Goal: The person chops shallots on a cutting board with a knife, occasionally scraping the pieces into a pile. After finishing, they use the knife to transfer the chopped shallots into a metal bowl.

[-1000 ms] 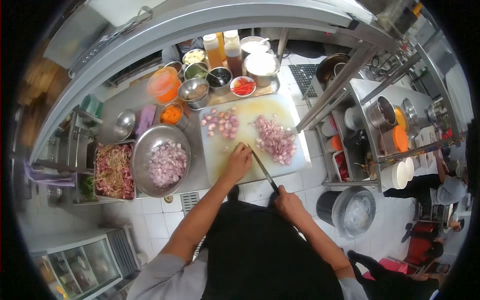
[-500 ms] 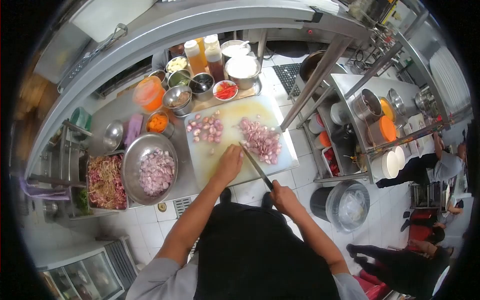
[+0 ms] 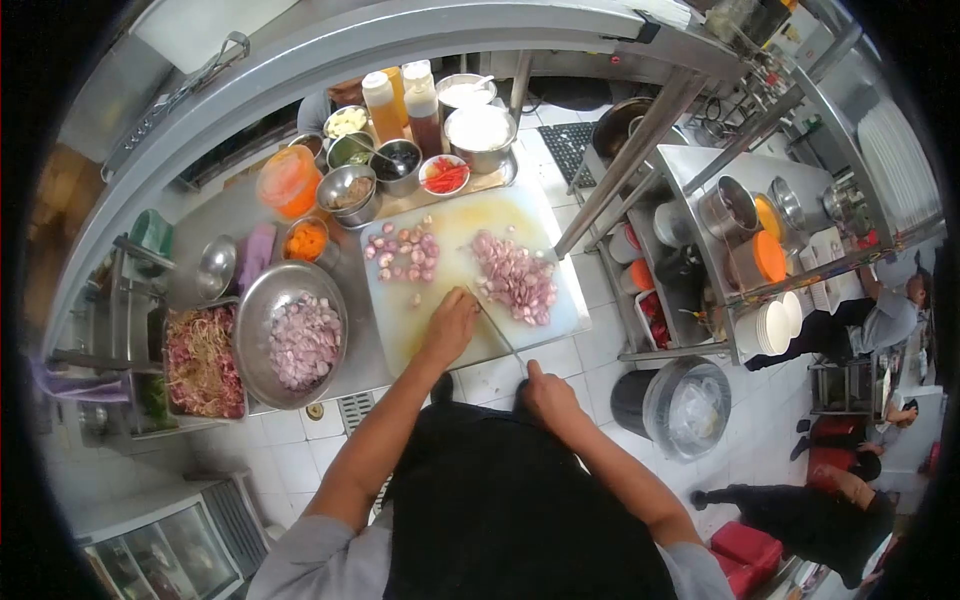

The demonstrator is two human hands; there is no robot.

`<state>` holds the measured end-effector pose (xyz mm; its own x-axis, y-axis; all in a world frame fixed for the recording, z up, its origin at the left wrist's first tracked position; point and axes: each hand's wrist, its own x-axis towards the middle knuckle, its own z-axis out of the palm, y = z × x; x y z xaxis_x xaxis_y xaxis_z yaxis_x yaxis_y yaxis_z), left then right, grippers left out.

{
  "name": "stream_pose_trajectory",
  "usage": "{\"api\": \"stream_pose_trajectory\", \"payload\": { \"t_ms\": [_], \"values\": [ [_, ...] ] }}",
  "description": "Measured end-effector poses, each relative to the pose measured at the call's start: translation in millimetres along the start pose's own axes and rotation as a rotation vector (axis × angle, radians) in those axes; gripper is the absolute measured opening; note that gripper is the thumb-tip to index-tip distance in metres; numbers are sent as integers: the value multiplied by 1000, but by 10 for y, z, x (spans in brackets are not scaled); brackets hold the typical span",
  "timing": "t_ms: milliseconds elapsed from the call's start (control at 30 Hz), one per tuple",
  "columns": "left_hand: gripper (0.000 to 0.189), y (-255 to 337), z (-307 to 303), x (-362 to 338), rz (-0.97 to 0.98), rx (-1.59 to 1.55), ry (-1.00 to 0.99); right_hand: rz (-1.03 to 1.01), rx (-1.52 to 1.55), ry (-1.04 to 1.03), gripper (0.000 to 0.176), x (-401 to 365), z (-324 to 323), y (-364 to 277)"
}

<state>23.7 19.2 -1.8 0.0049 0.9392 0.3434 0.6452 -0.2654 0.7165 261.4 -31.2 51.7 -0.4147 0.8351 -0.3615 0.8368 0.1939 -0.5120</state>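
Note:
My right hand is closed round the handle of a knife, whose blade points up and left across the near part of the white cutting board. Beside the blade tip, my left hand presses down with curled fingers on a shallot that they mostly hide. To the right of the tip lies a heap of sliced shallots. Peeled whole shallots sit at the board's upper left. On its left stands a steel bowl with more peeled shallots.
A tray of unpeeled shallots stands at the far left. Behind the board are sauce bottles, a bowl of red chillies and an orange tub. A metal post rises at right. A lined bin stands on the floor.
The knife has turned so its blade looks thinner, and my right hand has shifted slightly left. My left hand stays by the blade tip. The whole view has shifted a little.

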Motion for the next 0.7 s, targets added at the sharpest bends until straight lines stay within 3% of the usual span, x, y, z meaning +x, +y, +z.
{"api": "stream_pose_trajectory", "payload": {
  "t_ms": [700],
  "values": [
    [9, -8, 11, -8, -52, -29, -2, 46, -4, -27, 30, -92, -97, -132]
  ]
}}
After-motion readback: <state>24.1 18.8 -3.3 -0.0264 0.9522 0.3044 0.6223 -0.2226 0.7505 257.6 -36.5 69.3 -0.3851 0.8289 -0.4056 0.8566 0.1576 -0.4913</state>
